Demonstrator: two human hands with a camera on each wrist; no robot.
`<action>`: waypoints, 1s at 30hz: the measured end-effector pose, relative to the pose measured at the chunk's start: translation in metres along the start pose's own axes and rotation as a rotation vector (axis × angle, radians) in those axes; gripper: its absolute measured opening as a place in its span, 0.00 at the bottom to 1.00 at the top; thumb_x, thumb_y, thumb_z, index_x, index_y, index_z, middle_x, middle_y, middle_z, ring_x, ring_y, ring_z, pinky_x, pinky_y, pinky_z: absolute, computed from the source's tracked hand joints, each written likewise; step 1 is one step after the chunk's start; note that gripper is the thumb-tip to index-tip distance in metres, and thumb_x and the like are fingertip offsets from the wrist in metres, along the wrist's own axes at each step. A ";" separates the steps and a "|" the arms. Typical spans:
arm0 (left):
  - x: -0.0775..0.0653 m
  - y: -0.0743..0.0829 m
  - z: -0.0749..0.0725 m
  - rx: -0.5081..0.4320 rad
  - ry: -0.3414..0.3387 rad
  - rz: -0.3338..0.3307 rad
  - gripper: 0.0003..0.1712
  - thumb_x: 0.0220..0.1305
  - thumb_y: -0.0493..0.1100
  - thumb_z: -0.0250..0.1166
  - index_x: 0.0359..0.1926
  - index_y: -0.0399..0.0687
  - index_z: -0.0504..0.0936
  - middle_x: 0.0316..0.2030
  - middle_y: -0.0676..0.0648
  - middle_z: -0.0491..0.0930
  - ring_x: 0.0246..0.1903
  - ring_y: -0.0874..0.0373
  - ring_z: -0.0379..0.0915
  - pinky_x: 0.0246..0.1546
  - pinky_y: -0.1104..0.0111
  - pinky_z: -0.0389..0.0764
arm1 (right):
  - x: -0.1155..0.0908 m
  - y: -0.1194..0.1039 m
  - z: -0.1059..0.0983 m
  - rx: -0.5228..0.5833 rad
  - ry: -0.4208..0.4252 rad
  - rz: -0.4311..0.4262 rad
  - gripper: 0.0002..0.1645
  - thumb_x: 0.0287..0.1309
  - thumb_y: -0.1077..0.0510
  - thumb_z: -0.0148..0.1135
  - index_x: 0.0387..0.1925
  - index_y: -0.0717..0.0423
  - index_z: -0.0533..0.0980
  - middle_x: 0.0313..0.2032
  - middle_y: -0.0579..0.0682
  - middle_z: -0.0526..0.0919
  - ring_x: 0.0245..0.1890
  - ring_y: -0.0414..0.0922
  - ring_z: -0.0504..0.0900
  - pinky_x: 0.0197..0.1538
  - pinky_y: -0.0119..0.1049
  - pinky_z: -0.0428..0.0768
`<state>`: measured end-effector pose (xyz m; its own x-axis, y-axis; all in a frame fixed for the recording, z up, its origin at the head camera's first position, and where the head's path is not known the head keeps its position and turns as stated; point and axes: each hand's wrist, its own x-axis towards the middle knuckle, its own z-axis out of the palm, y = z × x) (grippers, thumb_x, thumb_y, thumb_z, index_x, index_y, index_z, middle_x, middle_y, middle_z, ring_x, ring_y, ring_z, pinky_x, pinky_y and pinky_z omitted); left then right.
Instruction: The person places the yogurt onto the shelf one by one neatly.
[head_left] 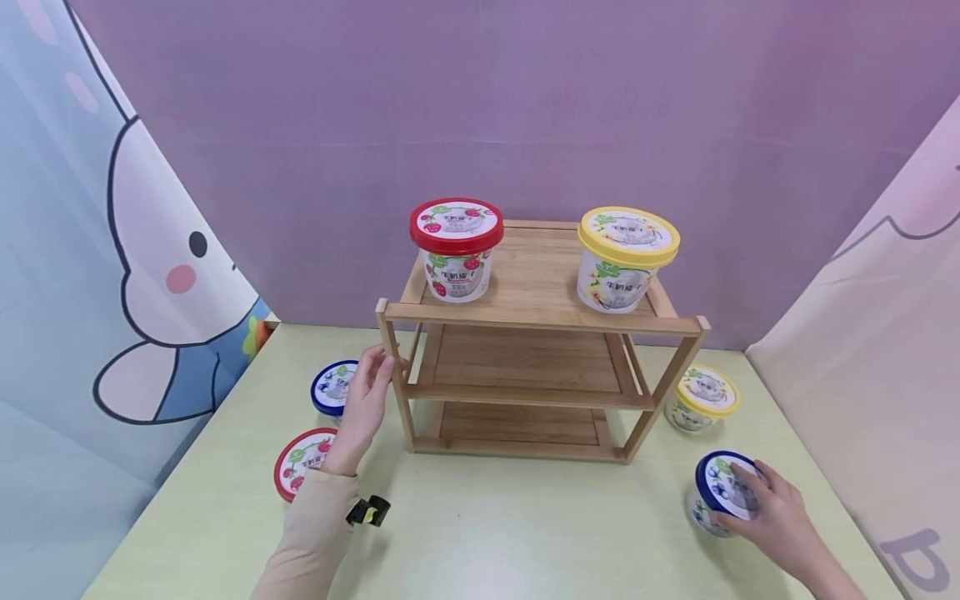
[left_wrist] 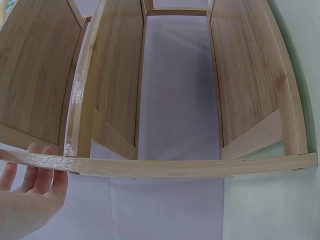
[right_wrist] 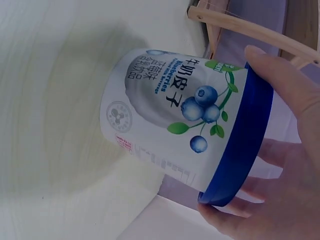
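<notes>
My right hand (head_left: 776,517) grips a blue-lidded blueberry milk tub (head_left: 727,492) around its lid, at the table's right. In the right wrist view, thumb and fingers spread around the blue lid of this tub (right_wrist: 175,105); whether its base touches the table I cannot tell. My left hand (head_left: 367,400) holds the left upright of a three-tier wooden shelf (head_left: 517,312). The left wrist view has the fingers (left_wrist: 45,180) curled about that wooden bar (left_wrist: 150,168). On the top tier stand a red-lidded tub (head_left: 457,250) at left and a yellow-lidded tub (head_left: 626,258) at right.
Left of the shelf, another blue-lidded tub (head_left: 330,387) and a red-lidded tub (head_left: 300,462) stand partly behind my left arm. A second yellow-lidded tub (head_left: 702,396) is right of the shelf. Purple cloth (head_left: 525,108) hangs behind the pale table (head_left: 480,533).
</notes>
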<state>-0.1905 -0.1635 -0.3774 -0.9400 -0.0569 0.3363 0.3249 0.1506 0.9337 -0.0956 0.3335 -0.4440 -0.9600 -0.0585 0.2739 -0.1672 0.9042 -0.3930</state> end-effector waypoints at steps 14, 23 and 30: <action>0.000 0.000 0.000 0.005 -0.004 -0.002 0.19 0.68 0.44 0.44 0.55 0.36 0.62 0.42 0.33 0.72 0.50 0.49 0.65 0.52 0.60 0.63 | -0.007 0.002 0.007 0.100 0.104 0.093 0.53 0.22 0.56 0.76 0.53 0.71 0.59 0.51 0.85 0.48 0.46 0.82 0.53 0.38 0.73 0.56; 0.000 0.000 0.000 0.006 -0.007 0.004 0.19 0.68 0.44 0.44 0.54 0.38 0.63 0.43 0.33 0.72 0.50 0.47 0.65 0.53 0.58 0.62 | -0.012 0.008 0.012 0.170 0.046 0.173 0.56 0.31 0.55 0.74 0.58 0.73 0.52 0.52 0.86 0.45 0.49 0.80 0.49 0.38 0.74 0.55; 0.000 0.000 0.000 0.008 -0.003 -0.005 0.18 0.68 0.44 0.44 0.54 0.38 0.63 0.43 0.33 0.72 0.51 0.49 0.65 0.54 0.58 0.61 | -0.011 0.009 0.013 0.157 -0.009 0.212 0.57 0.34 0.54 0.72 0.60 0.73 0.49 0.52 0.86 0.43 0.48 0.81 0.50 0.39 0.73 0.56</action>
<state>-0.1902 -0.1634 -0.3776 -0.9417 -0.0551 0.3318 0.3198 0.1587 0.9341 -0.0894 0.3367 -0.4616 -0.9790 0.1215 0.1636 0.0061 0.8199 -0.5725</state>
